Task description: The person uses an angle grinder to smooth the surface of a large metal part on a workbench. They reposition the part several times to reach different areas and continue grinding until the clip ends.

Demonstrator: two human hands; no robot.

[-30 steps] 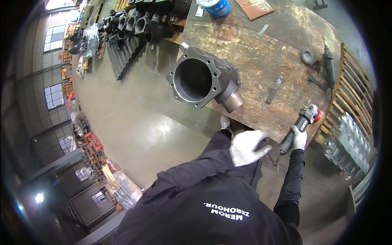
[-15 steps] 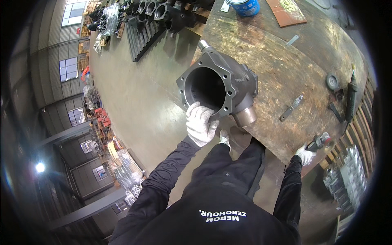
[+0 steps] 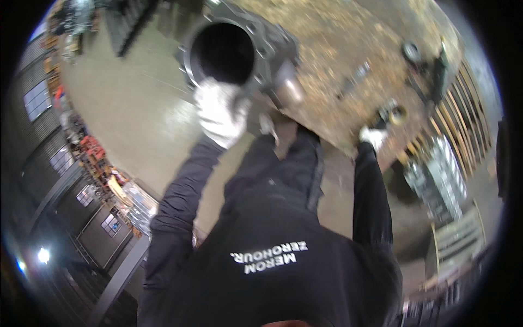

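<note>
A dark cast-metal housing (image 3: 278,52) with a wide round bore and bolt holes around its flange rests at the edge of the worn workbench (image 3: 321,32). My left hand (image 3: 220,111), in a white glove and blurred by motion, is closed at the lower rim of the bore, its fingertips over the edge. A pipe-like stub sticks out of the housing on the near side. Off to the right, by the bench's near edge, my gloved right hand (image 3: 373,137) grips a small angle grinder (image 3: 388,113) by its body. The round disc end points away from me.
On the bench lie a knife-like tool (image 3: 353,80), a round black disc (image 3: 411,52) and a dark long-bodied power tool (image 3: 439,76). Slatted wooden pallets (image 3: 463,120) and silvery metal parts (image 3: 436,177) stand past its right side. Shelving and goods line the far left.
The whole view has shifted, so the housing and bench appear higher and further left. My left hand is still at the rim, and the grinder stays in my right hand, its disc turned more into view.
</note>
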